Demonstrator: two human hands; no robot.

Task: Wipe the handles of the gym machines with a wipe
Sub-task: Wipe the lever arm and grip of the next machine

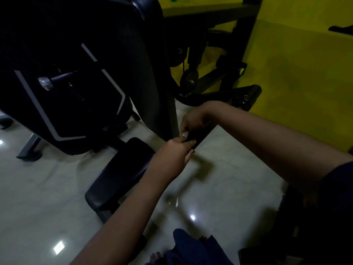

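**Q:** Knee [189, 245] in dark cloth sits closest to the lens. Where is the wipe?

**R:** The wipe [185, 134] is a small white wad pinched under the curled fingertips of the right hand [193, 120]. It is pressed onto the black handle [205, 133], just above the left thumb.

**Q:** And the left hand?

**R:** The left hand [176, 152] curls round the handle's near end, seemingly steadying it.

**Q:** How will these things handle?

**R:** I judge the wipe soft, light and limp, so it is best kept bunched and wrapped round the bar or it may slip free. The handle looks stiff, straight and matte, and the end is a sound place to grip it.

**Q:** What is around the hands?

**R:** Left of the left hand is a seat [118, 175] in smooth black vinyl with rounded edges. Beyond that is a large backrest [86, 44] with grey trim and a shiny metal knob [44, 83]. Past the right hand a round roller pad [252, 92] lies against a yellow wall [296, 73]. Beneath both hands, the pale glossy floor [47, 188] mirrors the lights.
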